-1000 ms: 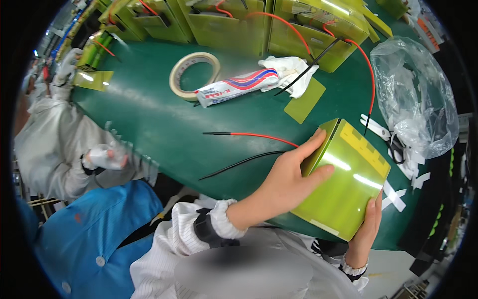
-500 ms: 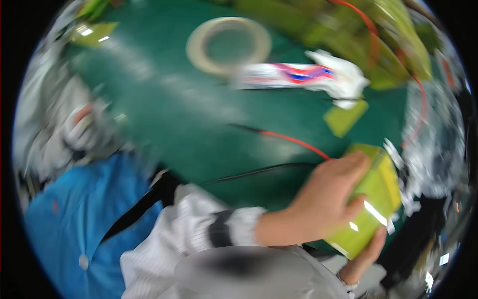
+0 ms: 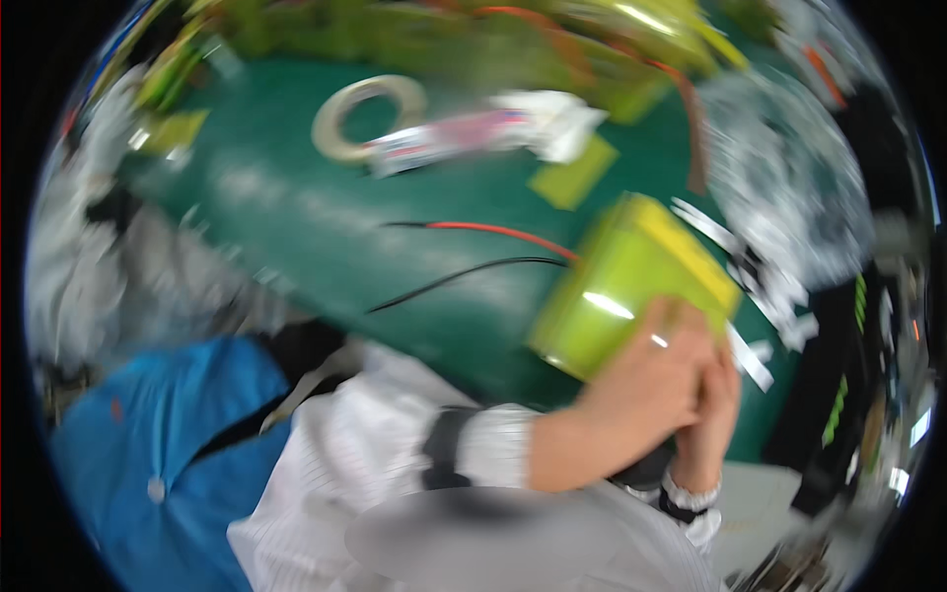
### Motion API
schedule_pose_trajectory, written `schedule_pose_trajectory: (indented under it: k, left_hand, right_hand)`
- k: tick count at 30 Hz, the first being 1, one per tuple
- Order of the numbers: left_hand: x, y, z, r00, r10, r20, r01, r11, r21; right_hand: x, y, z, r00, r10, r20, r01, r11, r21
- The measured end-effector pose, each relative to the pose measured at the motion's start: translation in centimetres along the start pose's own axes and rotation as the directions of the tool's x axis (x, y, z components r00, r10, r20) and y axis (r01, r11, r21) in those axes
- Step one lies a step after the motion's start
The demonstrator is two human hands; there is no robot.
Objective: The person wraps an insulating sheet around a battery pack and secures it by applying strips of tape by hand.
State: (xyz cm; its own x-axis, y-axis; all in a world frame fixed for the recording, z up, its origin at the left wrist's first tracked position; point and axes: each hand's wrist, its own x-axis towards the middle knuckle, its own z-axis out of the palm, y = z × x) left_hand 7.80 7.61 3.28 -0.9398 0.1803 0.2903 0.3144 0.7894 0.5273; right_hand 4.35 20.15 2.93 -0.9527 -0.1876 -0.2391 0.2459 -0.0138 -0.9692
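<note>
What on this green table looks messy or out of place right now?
White tape scraps lie scattered right of the yellow-green pack that both hands grip at its near edge. Its red wire and black wire trail loose across the green table. Otherwise too blurred to judge.

Green table (image 3: 296,237) (tape roll (image 3: 367,116), wires (image 3: 473,252))

On the surface (image 3: 296,247), a tape roll (image 3: 367,116) lies far left behind two wires (image 3: 473,252), the flat pack (image 3: 631,286) at right.

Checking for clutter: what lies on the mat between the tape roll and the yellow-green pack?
In the head view, a red wire and bare green mat lie between tape roll and pack.
</note>
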Motion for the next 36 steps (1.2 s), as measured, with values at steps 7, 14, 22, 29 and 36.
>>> schedule_pose_trajectory:
  k: [7,14,22,29,36]
  left_hand:
    - [0.2,0.8,-1.3,0.975,0.134,0.178,-0.149,0.986,0.079]
    - [0.8,1.3,-0.8,0.952,0.149,0.266,-0.201,0.963,0.181]
    - [0.4,-0.1,0.2,0.967,0.219,0.132,-0.248,0.924,0.289]
    - [0.3,1.4,2.9,0.961,0.27,-0.064,-0.241,0.925,0.293]
    - [-0.3,-1.3,3.9,0.994,0.107,0.002,-0.102,0.933,0.345]
  right_hand:
    - [0.8,-2.8,-4.2,0.985,0.006,0.172,0.052,0.942,-0.331]
    - [3.4,-4.0,-7.0,0.954,0.148,0.262,-0.109,0.982,-0.156]
    - [6.3,-5.5,-7.2,0.896,0.167,0.412,0.0,0.927,-0.376]
    - [3.7,-14.4,3.4,0.603,-0.351,0.716,0.79,0.387,-0.475]
    - [1.6,-6.3,25.4,-0.272,0.001,0.962,0.942,0.206,0.266]
